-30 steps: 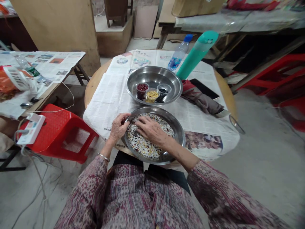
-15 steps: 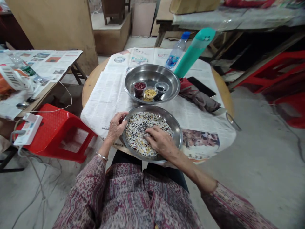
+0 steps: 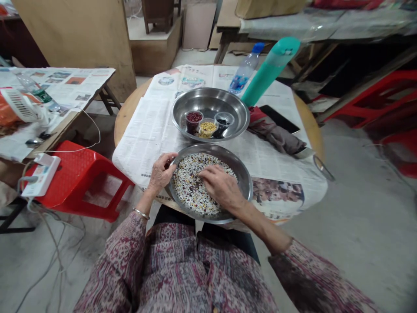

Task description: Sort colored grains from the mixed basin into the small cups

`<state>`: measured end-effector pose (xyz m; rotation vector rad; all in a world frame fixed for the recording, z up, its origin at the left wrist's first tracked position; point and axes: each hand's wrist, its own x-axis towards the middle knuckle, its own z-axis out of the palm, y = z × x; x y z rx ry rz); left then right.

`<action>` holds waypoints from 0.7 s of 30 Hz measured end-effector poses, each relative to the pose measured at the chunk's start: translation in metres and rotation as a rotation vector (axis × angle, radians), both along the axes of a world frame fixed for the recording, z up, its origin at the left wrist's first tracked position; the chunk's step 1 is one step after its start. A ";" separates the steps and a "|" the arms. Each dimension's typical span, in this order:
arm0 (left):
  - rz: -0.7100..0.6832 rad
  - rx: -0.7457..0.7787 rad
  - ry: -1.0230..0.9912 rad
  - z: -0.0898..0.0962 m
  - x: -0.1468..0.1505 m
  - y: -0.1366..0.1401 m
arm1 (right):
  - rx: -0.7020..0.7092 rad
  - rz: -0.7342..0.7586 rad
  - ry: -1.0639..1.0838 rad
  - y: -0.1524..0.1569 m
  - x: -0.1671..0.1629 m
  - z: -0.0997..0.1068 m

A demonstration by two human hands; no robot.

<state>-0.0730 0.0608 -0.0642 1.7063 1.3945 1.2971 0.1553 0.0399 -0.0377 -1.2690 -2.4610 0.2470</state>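
Note:
A steel basin (image 3: 245,174) in front of me holds a mix of white, black, yellow and dark red grains and beans (image 3: 187,187). My left hand (image 3: 161,171) grips its left rim, fingers bent over the edge. Inside the basin, my right hand (image 3: 221,184) is low over the mix, fingertips drawn together; what is between them is hidden. Just behind stands a second steel basin (image 3: 208,96). Three clear cups sit in it: one of dark red beans (image 3: 194,117), one of yellow beans (image 3: 207,127) and one of black beans (image 3: 223,123).
Newspaper (image 3: 140,134) covers the round table. Behind the far basin are a blue-capped bottle (image 3: 246,69) and a tall green container (image 3: 272,71). A folded umbrella (image 3: 280,135) and a black phone (image 3: 278,118) lie right. At left, a red stool (image 3: 81,174) carries a power strip (image 3: 41,176).
My right hand's fingers have drawn closer together and lifted slightly, exposing a darker patch in the mix. My left hand stays on the rim. The whole view has shifted slightly.

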 end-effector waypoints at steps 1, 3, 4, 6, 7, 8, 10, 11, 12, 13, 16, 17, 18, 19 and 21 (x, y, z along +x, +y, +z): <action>-0.002 -0.002 -0.002 0.000 0.000 0.000 | 0.019 -0.073 0.015 0.006 0.003 -0.002; -0.003 -0.003 -0.001 -0.001 0.000 0.000 | 0.044 -0.167 0.039 0.013 0.005 -0.005; -0.002 -0.003 0.001 -0.001 0.000 0.000 | 0.044 -0.172 0.045 0.016 0.003 -0.006; -0.001 0.001 0.002 -0.001 0.000 0.001 | 0.012 -0.114 0.072 0.017 -0.004 -0.008; -0.001 0.003 0.004 0.000 0.000 0.001 | -0.021 -0.071 0.092 0.017 -0.010 -0.009; -0.001 0.006 0.005 0.000 0.000 0.000 | -0.063 -0.033 0.115 0.016 -0.015 -0.010; -0.002 0.011 0.009 0.001 0.000 0.000 | -0.164 0.024 0.156 0.015 -0.024 -0.009; -0.003 0.013 0.013 0.001 0.000 0.000 | -0.211 0.049 0.175 0.015 -0.028 -0.008; -0.003 0.014 0.016 0.002 0.000 0.000 | -0.247 0.075 0.195 0.014 -0.032 -0.007; -0.004 0.012 0.020 0.002 0.000 0.000 | -0.265 0.102 0.215 0.014 -0.035 -0.006; 0.002 0.003 0.026 0.003 0.000 0.000 | -0.211 0.214 0.235 0.012 -0.044 -0.001; 0.007 0.001 0.024 0.003 0.000 0.001 | -0.169 0.258 0.210 0.012 -0.047 0.001; 0.011 -0.001 0.020 0.003 0.000 0.001 | -0.128 0.298 0.170 0.012 -0.049 0.002; 0.014 -0.003 0.017 0.003 0.000 0.001 | -0.092 0.328 0.120 0.013 -0.051 0.003; 0.012 -0.002 0.012 0.002 0.000 0.001 | -0.051 0.342 0.017 0.016 -0.049 0.005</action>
